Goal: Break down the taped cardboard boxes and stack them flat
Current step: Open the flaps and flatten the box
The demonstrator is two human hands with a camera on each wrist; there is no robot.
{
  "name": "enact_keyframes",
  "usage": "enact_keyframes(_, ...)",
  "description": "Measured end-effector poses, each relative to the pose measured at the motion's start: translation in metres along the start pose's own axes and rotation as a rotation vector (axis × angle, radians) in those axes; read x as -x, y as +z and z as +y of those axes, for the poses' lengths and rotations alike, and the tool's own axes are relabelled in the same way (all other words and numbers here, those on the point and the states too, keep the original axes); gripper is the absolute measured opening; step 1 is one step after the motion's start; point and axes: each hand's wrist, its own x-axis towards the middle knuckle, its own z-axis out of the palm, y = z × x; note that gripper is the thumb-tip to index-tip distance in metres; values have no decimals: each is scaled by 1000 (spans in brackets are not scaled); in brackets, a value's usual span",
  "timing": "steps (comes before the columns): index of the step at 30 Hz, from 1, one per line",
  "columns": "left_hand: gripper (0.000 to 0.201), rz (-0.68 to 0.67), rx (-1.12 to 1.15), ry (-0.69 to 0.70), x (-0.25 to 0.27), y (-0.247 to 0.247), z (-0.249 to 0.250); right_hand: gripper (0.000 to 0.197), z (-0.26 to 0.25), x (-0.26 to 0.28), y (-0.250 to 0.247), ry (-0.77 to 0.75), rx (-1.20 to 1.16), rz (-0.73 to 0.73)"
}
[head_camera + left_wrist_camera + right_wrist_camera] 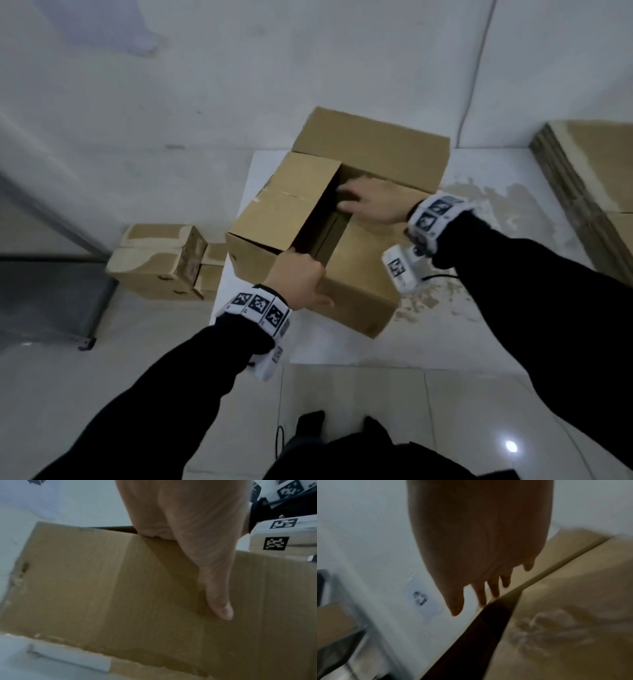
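A brown cardboard box (359, 291) stands on the white table (342, 349), its top flaps parted over a dark gap. My left hand (301, 277) grips the near top edge, fingers hooked into the gap. In the left wrist view the thumb (219, 601) of that left hand (197, 527) presses flat on the box's side (102, 588). My right hand (370, 202) lies on the right flap, fingers reaching over the gap. In the right wrist view the right hand (479, 547) has its fingers (494, 588) stretched past the flap (573, 601) edge.
A second closed box (373, 147) sits right behind the first against the wall. A stack of flattened cardboard (589, 171) lies at the right. Small boxes (161, 263) are piled on the floor to the left beside a grey metal frame (51, 291).
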Motion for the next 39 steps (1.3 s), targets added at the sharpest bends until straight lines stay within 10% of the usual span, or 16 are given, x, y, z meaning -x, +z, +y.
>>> enact_keyframes(3, 51, 7, 22, -10, 1, 2, 1, 60, -41, 8, -3, -16, 265, -286)
enact_keyframes(9, 87, 85, -79, 21, 11, 6, -9, 50, -18, 116, -64, 214, 381, 77)
enact_keyframes(14, 106, 305, 0, -100, 37, -20, -60, 70, 15, 159, 8, 667, -282, -131)
enact_keyframes(19, 102, 109, 352, -357, 49, -8, -152, 88, 3, 109, 67, 859, -1001, 133)
enact_keyframes(23, 112, -146, 815, -256, 44, 20, -170, 29, 3, 91, 79, 791, -1008, 250)
enact_keyframes(29, 79, -8, 362, -224, 14, 11, -157, 50, -1, 102, 82, 693, -897, 673)
enact_keyframes(35, 73, 626, 786, 288, 1, -75, -62, 77, -25, 76, 152, 582, -673, 1078)
enact_keyframes(39, 92, 601, 870, 277, -16, -117, -3, 71, -46, 56, 199, 647, -801, 1213)
